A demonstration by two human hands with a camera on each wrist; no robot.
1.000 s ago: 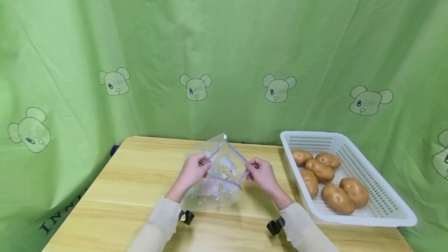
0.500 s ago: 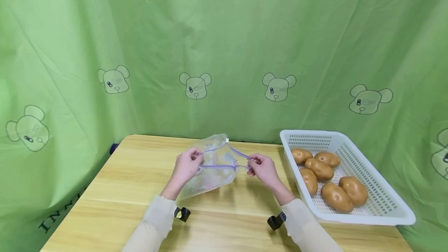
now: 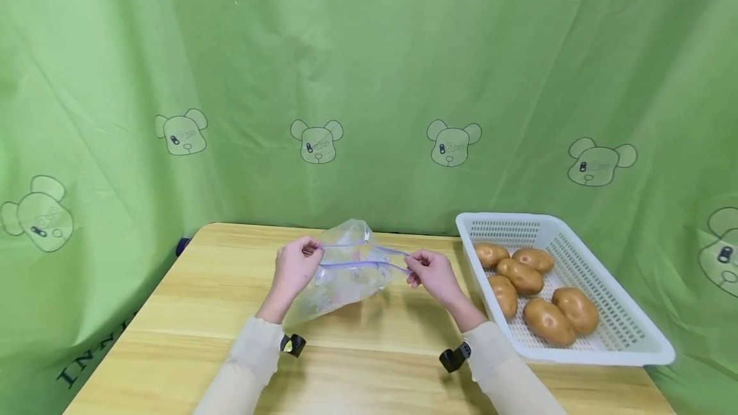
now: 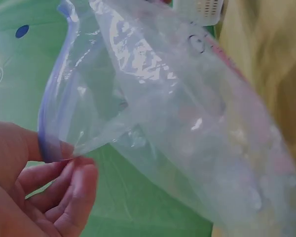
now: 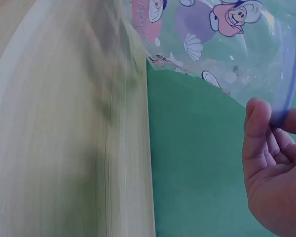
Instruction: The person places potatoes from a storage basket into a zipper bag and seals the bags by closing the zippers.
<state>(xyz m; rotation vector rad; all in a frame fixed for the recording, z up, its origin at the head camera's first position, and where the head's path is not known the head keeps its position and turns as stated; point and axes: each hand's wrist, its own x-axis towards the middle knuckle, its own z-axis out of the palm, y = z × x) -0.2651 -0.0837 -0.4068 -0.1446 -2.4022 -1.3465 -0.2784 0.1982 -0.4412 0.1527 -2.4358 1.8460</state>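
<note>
A clear zip bag (image 3: 346, 284) with a purple zip strip and printed cartoon figures is stretched between both hands, its mouth parted. My left hand (image 3: 296, 266) pinches the left end of the zip edge. In the left wrist view, thumb and fingers of the left hand (image 4: 54, 182) meet at the corner of the purple strip. My right hand (image 3: 434, 274) pinches the right end. The right wrist view has the right hand (image 5: 276, 158) gripping the strip's corner, with the printed bag (image 5: 212, 44) hanging to its left. A white slider sits at the far side of the mouth.
On the right of the wooden table (image 3: 190, 312) stands a white perforated basket (image 3: 623, 357) holding several brown potatoes (image 3: 521, 275). A green curtain (image 3: 375, 69) with bear prints hangs behind the table's back edge.
My left hand has moved left and slightly up, spreading the zip edge wider. The right hand has kept its pinch almost in place. The bag's mouth has flattened from a tall diamond.
</note>
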